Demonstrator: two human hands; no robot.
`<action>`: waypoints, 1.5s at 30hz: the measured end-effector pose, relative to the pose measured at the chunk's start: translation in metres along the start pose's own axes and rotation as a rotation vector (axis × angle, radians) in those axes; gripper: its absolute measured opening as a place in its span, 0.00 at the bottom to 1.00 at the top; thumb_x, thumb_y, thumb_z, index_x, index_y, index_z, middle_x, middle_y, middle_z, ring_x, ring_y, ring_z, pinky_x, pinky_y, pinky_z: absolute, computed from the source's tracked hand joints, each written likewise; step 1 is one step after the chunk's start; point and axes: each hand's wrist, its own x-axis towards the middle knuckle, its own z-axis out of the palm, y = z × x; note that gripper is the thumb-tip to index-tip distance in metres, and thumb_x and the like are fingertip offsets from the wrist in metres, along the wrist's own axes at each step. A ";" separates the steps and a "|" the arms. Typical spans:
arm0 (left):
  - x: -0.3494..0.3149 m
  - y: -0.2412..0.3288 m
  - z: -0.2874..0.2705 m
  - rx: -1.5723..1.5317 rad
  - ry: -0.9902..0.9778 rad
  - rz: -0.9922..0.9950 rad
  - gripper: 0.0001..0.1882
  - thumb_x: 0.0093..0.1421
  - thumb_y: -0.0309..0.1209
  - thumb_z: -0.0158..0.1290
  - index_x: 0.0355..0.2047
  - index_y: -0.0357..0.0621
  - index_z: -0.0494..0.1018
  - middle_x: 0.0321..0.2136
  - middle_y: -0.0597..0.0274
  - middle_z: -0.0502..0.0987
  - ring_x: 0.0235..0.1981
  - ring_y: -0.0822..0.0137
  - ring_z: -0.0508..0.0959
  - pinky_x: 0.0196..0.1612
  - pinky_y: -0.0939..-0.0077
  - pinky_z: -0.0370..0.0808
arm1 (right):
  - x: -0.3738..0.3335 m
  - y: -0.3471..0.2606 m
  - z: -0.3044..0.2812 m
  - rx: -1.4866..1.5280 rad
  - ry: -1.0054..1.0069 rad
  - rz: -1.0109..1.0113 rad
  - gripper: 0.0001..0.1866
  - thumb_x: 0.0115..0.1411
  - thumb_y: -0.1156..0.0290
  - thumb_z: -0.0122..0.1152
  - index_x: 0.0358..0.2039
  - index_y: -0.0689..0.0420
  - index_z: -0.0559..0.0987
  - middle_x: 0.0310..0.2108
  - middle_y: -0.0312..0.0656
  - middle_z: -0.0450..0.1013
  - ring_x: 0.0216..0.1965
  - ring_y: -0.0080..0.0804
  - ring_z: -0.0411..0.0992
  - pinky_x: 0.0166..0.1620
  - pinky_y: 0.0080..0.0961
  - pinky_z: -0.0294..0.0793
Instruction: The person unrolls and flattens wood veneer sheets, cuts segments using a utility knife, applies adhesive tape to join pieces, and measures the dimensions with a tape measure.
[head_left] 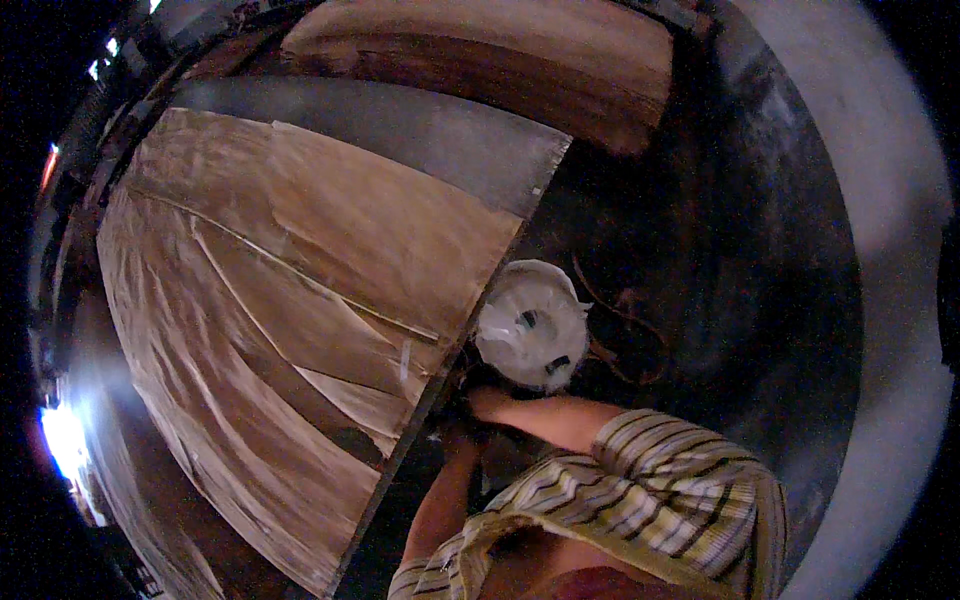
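Striped shirt (pixel 690 470) closest. Got left hand (pixel 460 432), right hand (pixel 490 403) by worktop's (pixel 430 140) right edge, near white tub (pixel 507 347). Can't tell finger grip.

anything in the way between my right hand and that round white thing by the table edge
Nothing visible stands between the right hand and the round white object. The edge of the table runs to their left in the picture, not between them. It is too dark around the fingers to rule out something small.
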 end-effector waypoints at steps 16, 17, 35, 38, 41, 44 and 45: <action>-0.016 0.040 -0.090 -0.969 -0.070 0.445 0.22 0.56 0.29 0.42 0.51 0.39 0.56 0.50 0.53 0.60 0.51 0.64 0.60 0.52 0.74 0.56 | -0.137 -0.007 -0.294 0.223 0.228 -0.031 0.13 0.51 0.62 0.51 0.32 0.58 0.72 0.27 0.47 0.71 0.29 0.40 0.71 0.30 0.32 0.67; -0.019 0.065 -0.109 -1.025 -0.027 0.489 0.20 0.56 0.27 0.41 0.50 0.38 0.58 0.48 0.54 0.63 0.49 0.66 0.63 0.50 0.76 0.58 | -0.137 -0.005 -0.268 0.234 0.209 -0.228 0.12 0.49 0.64 0.53 0.32 0.56 0.72 0.29 0.48 0.71 0.31 0.40 0.70 0.32 0.31 0.67; -0.176 -0.146 0.095 -0.280 0.126 0.154 0.12 0.53 0.33 0.42 0.36 0.43 0.69 0.34 0.46 0.71 0.35 0.53 0.72 0.38 0.64 0.67 | -0.119 0.015 -0.306 -0.195 0.721 -0.153 0.10 0.46 0.66 0.55 0.29 0.56 0.72 0.27 0.45 0.69 0.30 0.45 0.68 0.30 0.34 0.68; -0.127 -0.052 -0.023 -0.776 0.072 -0.086 0.15 0.53 0.32 0.44 0.41 0.42 0.68 0.36 0.51 0.72 0.39 0.59 0.72 0.44 0.71 0.65 | -0.104 -0.016 -0.254 0.238 0.301 -0.445 0.10 0.45 0.70 0.56 0.30 0.57 0.71 0.21 0.45 0.68 0.27 0.35 0.70 0.31 0.28 0.68; -0.088 -0.005 -0.080 -1.268 0.419 0.088 0.14 0.53 0.29 0.46 0.40 0.40 0.68 0.36 0.55 0.71 0.39 0.67 0.70 0.43 0.77 0.66 | -0.106 -0.092 -0.211 0.418 0.087 -0.822 0.18 0.46 0.77 0.56 0.39 0.55 0.67 0.31 0.42 0.70 0.30 0.31 0.70 0.33 0.26 0.68; -0.087 -0.006 -0.110 -1.193 0.573 0.165 0.11 0.51 0.25 0.48 0.36 0.38 0.69 0.33 0.57 0.71 0.36 0.66 0.71 0.41 0.77 0.66 | -0.111 -0.141 -0.215 0.596 -0.232 -0.908 0.23 0.45 0.76 0.55 0.45 0.59 0.65 0.44 0.47 0.64 0.46 0.40 0.64 0.47 0.30 0.62; -0.088 -0.014 -0.116 -1.012 0.632 0.172 0.10 0.50 0.24 0.49 0.34 0.38 0.69 0.32 0.58 0.72 0.35 0.66 0.71 0.40 0.77 0.67 | -0.110 -0.150 -0.215 0.567 -0.196 -0.942 0.23 0.45 0.77 0.55 0.45 0.59 0.65 0.44 0.48 0.64 0.45 0.40 0.64 0.47 0.30 0.62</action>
